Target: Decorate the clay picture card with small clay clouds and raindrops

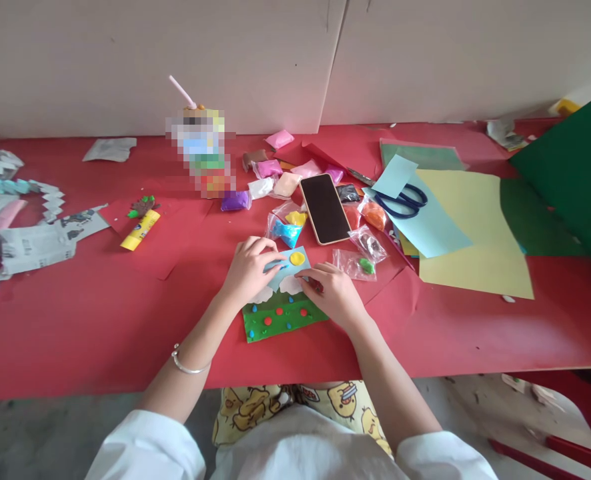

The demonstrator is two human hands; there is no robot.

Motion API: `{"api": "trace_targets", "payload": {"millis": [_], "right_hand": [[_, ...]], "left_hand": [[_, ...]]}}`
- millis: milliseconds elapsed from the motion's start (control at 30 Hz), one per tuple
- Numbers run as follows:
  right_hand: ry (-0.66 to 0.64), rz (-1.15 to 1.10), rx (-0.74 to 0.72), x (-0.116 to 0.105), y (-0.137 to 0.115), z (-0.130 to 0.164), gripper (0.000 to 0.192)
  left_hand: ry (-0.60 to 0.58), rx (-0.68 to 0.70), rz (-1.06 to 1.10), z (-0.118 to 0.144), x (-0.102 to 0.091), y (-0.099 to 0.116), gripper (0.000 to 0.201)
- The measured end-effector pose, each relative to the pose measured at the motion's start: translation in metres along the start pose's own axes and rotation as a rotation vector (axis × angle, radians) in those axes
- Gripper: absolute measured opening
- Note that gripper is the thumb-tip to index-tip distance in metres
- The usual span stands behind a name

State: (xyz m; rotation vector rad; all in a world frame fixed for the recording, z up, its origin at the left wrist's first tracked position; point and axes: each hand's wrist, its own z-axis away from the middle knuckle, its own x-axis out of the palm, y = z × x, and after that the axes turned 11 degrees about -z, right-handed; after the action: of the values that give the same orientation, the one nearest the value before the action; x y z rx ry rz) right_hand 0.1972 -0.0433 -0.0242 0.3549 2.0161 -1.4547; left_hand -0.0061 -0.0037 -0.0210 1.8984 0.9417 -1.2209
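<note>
Landmark: black smartphone in a pale case [325,209]. Your picture card with light-blue sky and green ground [270,330] lies flat, just on the near-left side of the phone. It carries a flat yellow clay disc [297,259], white cloud-shaped pieces [290,285], red dots and blue drops.

Your left hand [252,269], near-left of the phone: fingers curled, small thumb-to-fingertip gap, over the sky part; can't tell if a blue bit is pinched. Your right hand [336,292], directly nearer you than the phone: fingers bent, tips at the right-hand cloud's edge; can't tell if they grasp it.

Clear bag with blue clay [286,233] just left of phone; clear bag with green clay [367,266] near-right; dark-blue-handled scissors [406,213] right; yellow glue stick [140,231] well left.
</note>
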Motion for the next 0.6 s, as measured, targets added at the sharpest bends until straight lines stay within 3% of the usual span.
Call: {"api": "trace_targets", "payload": {"millis": [267,600], "right_hand": [[-0.008,-0.004,0.006,0.000,0.000,-0.001,0.019],[0.010,0.043,-0.023,0.001,0.000,-0.003,0.022]], "left_hand": [[-0.026,0.053,-0.005,-0.002,0.000,0.005,0.008],[0.030,0.036,-0.032,0.005,0.002,0.016,0.003]]}}
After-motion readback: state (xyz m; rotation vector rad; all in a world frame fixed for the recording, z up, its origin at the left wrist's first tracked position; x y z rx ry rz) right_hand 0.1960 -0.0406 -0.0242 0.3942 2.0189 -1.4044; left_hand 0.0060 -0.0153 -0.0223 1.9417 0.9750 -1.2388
